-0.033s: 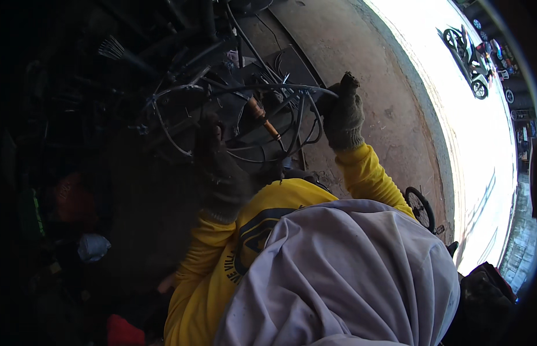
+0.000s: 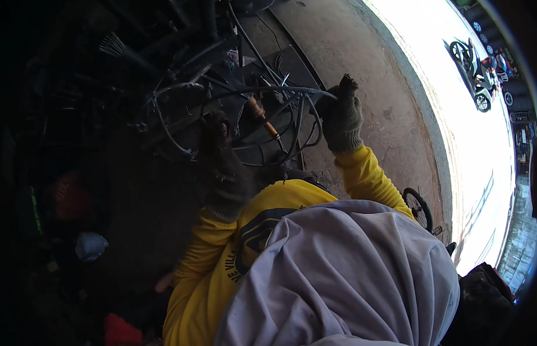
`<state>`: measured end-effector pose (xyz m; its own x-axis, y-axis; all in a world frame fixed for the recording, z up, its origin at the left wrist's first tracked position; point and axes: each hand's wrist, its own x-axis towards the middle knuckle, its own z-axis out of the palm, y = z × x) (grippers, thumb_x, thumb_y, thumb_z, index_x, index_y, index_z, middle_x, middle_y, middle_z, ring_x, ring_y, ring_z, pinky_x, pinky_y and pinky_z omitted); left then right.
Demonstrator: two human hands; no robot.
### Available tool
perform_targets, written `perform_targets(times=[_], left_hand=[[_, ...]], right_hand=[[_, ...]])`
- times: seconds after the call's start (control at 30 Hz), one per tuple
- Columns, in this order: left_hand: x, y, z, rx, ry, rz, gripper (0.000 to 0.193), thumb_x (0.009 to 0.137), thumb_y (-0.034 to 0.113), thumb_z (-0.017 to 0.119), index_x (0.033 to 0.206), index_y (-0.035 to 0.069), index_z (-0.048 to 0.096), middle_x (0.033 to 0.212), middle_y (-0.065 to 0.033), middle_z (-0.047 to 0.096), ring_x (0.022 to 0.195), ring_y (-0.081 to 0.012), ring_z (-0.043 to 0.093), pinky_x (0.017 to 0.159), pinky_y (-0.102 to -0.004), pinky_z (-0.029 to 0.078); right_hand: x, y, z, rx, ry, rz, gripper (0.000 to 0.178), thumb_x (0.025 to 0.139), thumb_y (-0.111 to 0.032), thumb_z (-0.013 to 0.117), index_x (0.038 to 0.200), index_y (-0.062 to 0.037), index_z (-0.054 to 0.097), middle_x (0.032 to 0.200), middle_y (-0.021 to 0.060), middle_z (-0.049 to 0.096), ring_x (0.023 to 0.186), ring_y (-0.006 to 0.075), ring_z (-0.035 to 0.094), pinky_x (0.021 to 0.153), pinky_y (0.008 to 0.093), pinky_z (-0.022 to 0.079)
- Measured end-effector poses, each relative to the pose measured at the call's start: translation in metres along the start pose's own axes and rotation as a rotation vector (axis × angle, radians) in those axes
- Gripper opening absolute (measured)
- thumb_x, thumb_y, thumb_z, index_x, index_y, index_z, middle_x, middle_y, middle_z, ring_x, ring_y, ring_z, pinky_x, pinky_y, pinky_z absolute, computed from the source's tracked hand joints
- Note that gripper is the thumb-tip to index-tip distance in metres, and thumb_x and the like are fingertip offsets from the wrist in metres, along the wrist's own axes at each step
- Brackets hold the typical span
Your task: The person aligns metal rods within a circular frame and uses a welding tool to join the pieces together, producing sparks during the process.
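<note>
Both my hands wear dark knit gloves. My right hand is closed round one end of a grey cable, its thumb pointing up and away. From there the cable arcs left to the fingertips of my left hand, which looks closed on it in deep shadow; its exact grip is hard to see. Below the arc lies a tool with an orange-brown handle, among more loops of cable and thin wires. A pale curved cable lies left of my left hand.
Dark metal parts crowd the upper left, with a fanned bundle of rods. A flat dark plate lies on the concrete floor. At right are a small wheel and a motorcycle on the bright street.
The cable near my left hand now bows lower and further left. My right hand has barely moved. The motorcycle on the street has shifted a little down and right.
</note>
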<state>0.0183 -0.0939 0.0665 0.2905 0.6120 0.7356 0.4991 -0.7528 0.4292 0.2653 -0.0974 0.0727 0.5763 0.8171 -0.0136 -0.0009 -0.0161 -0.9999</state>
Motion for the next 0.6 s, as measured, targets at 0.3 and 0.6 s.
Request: perform_targets(times=[0.3,0.6], left_hand=[[-0.028,0.021,-0.021,0.254,-0.126,-0.131,0.118,0.071,0.062,0.083,0.152,-0.001,0.024,0.144,-0.0234,0.042,0.127,-0.0381,0.051,0.104,-0.0488,0.046],[-0.041,0.027,-0.001,0.224,0.001,-0.291,0.109,0.074,0.054,0.084,0.149,-0.003,0.029,0.140,-0.0232,0.044,0.122,-0.0364,0.051,0.100,-0.0458,0.047]], right_hand=[[-0.030,0.005,0.014,0.034,-0.098,0.121,0.081,0.097,-0.074,0.037,0.080,-0.0001,0.066,0.068,0.0101,0.064,0.060,0.0168,0.060,0.063,0.0330,0.050],[0.010,0.032,0.029,0.188,-0.236,0.261,0.071,0.102,-0.064,0.041,0.096,0.0005,0.070,0.079,0.0094,0.069,0.072,0.0160,0.064,0.073,0.0299,0.050]])
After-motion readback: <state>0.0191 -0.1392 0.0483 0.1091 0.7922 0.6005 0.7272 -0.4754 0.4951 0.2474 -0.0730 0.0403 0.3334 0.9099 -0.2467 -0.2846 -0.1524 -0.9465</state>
